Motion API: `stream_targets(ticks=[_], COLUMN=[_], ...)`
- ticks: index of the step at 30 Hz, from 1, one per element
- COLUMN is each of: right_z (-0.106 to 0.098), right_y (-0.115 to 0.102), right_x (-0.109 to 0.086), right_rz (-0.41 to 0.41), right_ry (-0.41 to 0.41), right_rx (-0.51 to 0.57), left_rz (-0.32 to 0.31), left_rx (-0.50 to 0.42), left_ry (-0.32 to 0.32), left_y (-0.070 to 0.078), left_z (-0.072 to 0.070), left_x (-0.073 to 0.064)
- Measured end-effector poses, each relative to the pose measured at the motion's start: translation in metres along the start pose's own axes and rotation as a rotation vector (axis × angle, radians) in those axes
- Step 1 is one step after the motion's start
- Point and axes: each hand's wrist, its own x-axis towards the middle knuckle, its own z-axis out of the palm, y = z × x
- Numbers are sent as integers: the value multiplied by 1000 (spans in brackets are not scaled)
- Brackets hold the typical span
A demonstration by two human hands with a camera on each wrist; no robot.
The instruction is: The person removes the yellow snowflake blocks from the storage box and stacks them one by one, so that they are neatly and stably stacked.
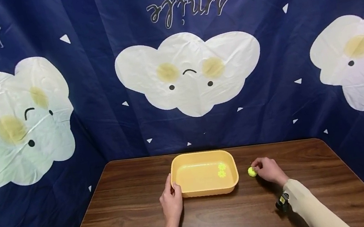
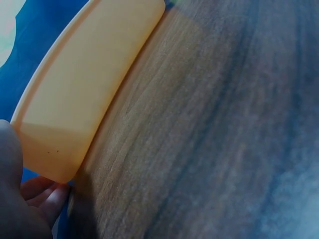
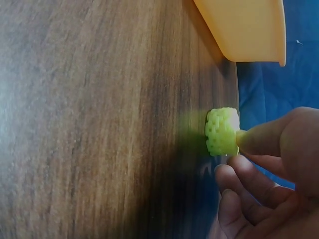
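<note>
A yellow plastic tray (image 1: 198, 194) stands on the table. My left hand (image 1: 172, 203) grips its left end, with the thumb at the rim and the fingers around the outside corner. Two small, bright yellow-green pieces (image 1: 222, 170) lie in the tray's right part; their exact kind is too washed out to tell. To the right of the tray, my right hand (image 1: 269, 170) pinches a knobbly yellow-green toy wheel (image 3: 223, 131) at its upper side. In the right wrist view the wheel appears to be on the tabletop, and the other fingers curl beside it.
The dark wood-grain table (image 1: 227, 217) has rounded far corners. Behind it and at both sides hangs a dark blue curtain (image 1: 101, 102) with printed clouds. A small black device (image 1: 282, 201) is worn at the right wrist.
</note>
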Motion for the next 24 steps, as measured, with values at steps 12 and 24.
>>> stream_targets(ticks=[12, 24], right_z=[-1, -1], right_y=[-4, -17], right_x=[-1, 2], right_rz=[2, -63], right_ry=[-1, 37], right_rx=[0, -73], left_rz=[40, 23], left_rx=[4, 3], left_ry=[25, 5], left_y=[2, 0], left_z=[0, -1], left_x=[0, -2])
